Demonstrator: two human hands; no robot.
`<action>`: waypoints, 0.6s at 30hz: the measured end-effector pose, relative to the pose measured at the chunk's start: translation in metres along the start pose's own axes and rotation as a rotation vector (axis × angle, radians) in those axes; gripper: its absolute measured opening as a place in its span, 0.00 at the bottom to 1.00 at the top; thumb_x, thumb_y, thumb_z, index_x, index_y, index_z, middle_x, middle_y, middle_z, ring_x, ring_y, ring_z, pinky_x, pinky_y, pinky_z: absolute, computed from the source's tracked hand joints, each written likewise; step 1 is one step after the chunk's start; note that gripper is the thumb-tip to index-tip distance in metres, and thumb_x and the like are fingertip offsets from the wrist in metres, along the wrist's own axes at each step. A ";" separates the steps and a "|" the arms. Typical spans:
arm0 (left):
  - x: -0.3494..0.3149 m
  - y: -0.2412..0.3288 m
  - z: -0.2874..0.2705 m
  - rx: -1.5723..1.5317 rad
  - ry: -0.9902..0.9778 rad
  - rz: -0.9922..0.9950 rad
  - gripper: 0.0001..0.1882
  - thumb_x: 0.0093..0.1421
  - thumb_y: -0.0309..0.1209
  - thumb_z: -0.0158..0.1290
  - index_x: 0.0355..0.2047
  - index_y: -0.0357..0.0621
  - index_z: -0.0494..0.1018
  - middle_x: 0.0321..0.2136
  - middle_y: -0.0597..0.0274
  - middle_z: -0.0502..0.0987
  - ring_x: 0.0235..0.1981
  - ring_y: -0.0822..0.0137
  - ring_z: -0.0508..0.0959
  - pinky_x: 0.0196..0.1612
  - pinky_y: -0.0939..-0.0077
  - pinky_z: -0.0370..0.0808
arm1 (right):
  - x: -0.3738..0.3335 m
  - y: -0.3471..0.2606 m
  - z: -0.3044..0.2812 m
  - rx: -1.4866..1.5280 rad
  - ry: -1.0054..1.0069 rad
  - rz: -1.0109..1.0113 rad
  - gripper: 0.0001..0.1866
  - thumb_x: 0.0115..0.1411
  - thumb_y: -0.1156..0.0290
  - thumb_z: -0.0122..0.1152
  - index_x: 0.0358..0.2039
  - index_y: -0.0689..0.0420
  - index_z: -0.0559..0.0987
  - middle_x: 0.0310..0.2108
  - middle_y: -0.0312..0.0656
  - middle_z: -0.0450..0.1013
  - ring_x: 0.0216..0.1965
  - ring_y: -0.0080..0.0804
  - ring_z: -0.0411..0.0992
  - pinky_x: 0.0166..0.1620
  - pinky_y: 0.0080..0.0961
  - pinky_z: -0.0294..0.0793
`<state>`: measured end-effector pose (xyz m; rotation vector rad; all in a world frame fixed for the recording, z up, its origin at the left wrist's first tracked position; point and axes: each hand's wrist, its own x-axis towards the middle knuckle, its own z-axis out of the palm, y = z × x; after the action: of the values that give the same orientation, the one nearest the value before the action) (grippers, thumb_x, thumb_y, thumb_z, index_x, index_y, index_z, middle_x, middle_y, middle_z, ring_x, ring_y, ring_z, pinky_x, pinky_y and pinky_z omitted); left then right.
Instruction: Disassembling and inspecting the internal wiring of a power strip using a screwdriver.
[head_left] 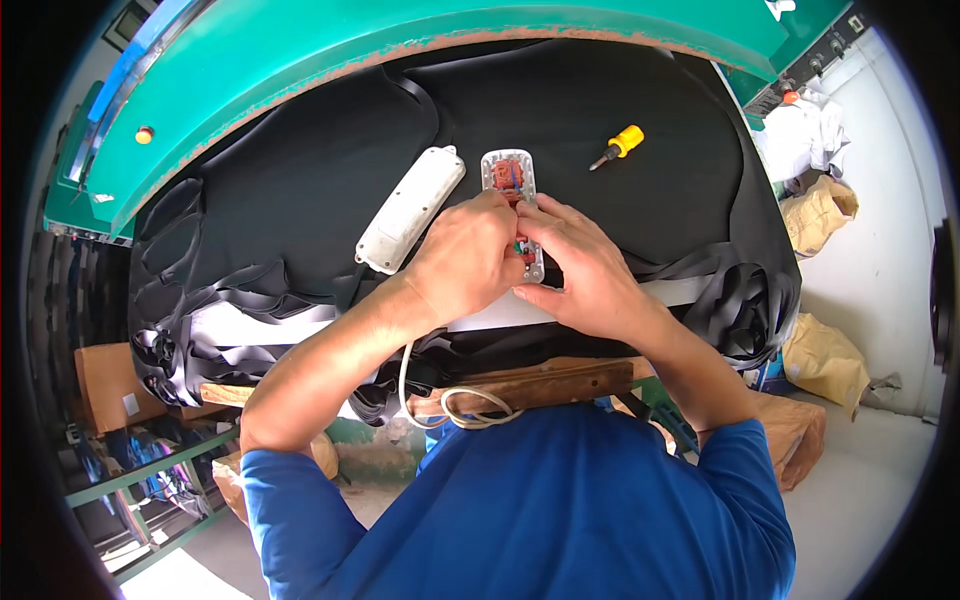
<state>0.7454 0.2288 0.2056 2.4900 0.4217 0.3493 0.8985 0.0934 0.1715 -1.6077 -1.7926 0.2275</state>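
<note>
On the black sheet, an opened white power strip point(510, 172) lies in front of me with its long side pointing away. Red sockets and a few coloured wires show inside its shell. My left hand point(462, 252) is over its left side, the fingers curled and pressed into the wiring; what they pinch is hidden. My right hand point(585, 268) grips the strip's right edge, thumb near its close end and fingertips at the middle. To the left lies the other white half of the casing point(410, 210), its closed side up. A short yellow screwdriver point(618, 147) lies at the right, apart from both hands.
A pale cable point(404, 385) hangs looped over the wooden edge point(530, 388) close to my body. Black fabric strips point(742, 305) bunch along the table's sides. A green machine frame point(330, 75) arches across the back. Brown paper sacks point(822, 362) stand at the right.
</note>
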 end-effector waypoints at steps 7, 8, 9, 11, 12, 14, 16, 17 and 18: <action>0.017 0.000 -0.019 -0.065 -0.216 -0.153 0.06 0.49 0.24 0.57 0.26 0.31 0.79 0.34 0.39 0.78 0.39 0.43 0.81 0.43 0.54 0.78 | 0.008 -0.011 0.025 -0.024 0.237 0.060 0.20 0.49 0.76 0.73 0.43 0.60 0.77 0.51 0.50 0.77 0.54 0.55 0.74 0.53 0.42 0.77; 0.017 0.000 -0.019 -0.070 -0.225 -0.162 0.06 0.49 0.24 0.57 0.25 0.31 0.79 0.33 0.38 0.79 0.39 0.43 0.81 0.44 0.53 0.77 | 0.010 -0.014 0.029 -0.028 0.237 0.058 0.20 0.49 0.76 0.73 0.43 0.60 0.77 0.51 0.50 0.77 0.54 0.55 0.74 0.53 0.42 0.77; 0.016 0.000 -0.019 -0.072 -0.223 -0.163 0.06 0.49 0.24 0.57 0.25 0.31 0.79 0.33 0.38 0.79 0.39 0.43 0.81 0.44 0.53 0.77 | 0.012 -0.017 0.034 -0.047 0.292 0.083 0.18 0.49 0.78 0.72 0.40 0.60 0.76 0.49 0.50 0.77 0.50 0.54 0.74 0.49 0.41 0.78; 0.014 -0.001 -0.018 -0.108 -0.187 -0.164 0.06 0.51 0.25 0.57 0.27 0.32 0.79 0.34 0.40 0.79 0.39 0.43 0.80 0.45 0.54 0.77 | 0.012 -0.016 0.037 -0.069 0.345 0.107 0.16 0.48 0.79 0.71 0.37 0.60 0.76 0.47 0.50 0.77 0.46 0.52 0.75 0.46 0.40 0.78; 0.012 -0.005 -0.017 -0.109 -0.185 -0.163 0.06 0.51 0.25 0.57 0.27 0.32 0.79 0.34 0.40 0.79 0.39 0.43 0.80 0.45 0.54 0.77 | 0.011 -0.014 0.039 -0.054 0.356 0.099 0.15 0.48 0.80 0.71 0.36 0.60 0.76 0.47 0.50 0.77 0.46 0.51 0.75 0.46 0.39 0.78; 0.002 -0.017 -0.008 -0.246 -0.092 -0.065 0.08 0.52 0.21 0.59 0.32 0.34 0.75 0.37 0.49 0.77 0.41 0.49 0.79 0.46 0.62 0.75 | 0.010 -0.007 0.039 -0.041 0.366 0.090 0.13 0.49 0.81 0.70 0.34 0.59 0.76 0.47 0.50 0.77 0.45 0.51 0.75 0.47 0.39 0.77; -0.008 -0.022 0.006 -0.188 0.002 -0.010 0.09 0.52 0.21 0.59 0.35 0.36 0.75 0.38 0.49 0.77 0.43 0.48 0.79 0.46 0.59 0.76 | 0.008 -0.001 0.040 0.114 0.422 0.132 0.12 0.50 0.83 0.69 0.33 0.59 0.76 0.48 0.50 0.78 0.46 0.49 0.75 0.48 0.39 0.76; -0.013 -0.024 0.012 -0.127 0.096 0.044 0.11 0.52 0.21 0.60 0.38 0.38 0.76 0.39 0.49 0.77 0.45 0.48 0.79 0.47 0.57 0.77 | 0.007 0.000 0.040 0.149 0.429 0.175 0.09 0.52 0.82 0.69 0.32 0.59 0.78 0.49 0.49 0.78 0.48 0.46 0.76 0.50 0.38 0.75; -0.017 -0.022 0.014 -0.128 0.101 0.041 0.11 0.52 0.21 0.60 0.38 0.38 0.76 0.39 0.49 0.77 0.45 0.48 0.79 0.47 0.57 0.77 | 0.006 0.001 0.039 0.148 0.424 0.171 0.09 0.52 0.82 0.69 0.32 0.59 0.78 0.49 0.49 0.78 0.48 0.46 0.76 0.50 0.38 0.75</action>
<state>0.7303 0.2322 0.1789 2.3654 0.3770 0.5046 0.8760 0.1117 0.1442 -1.5663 -1.2907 0.0859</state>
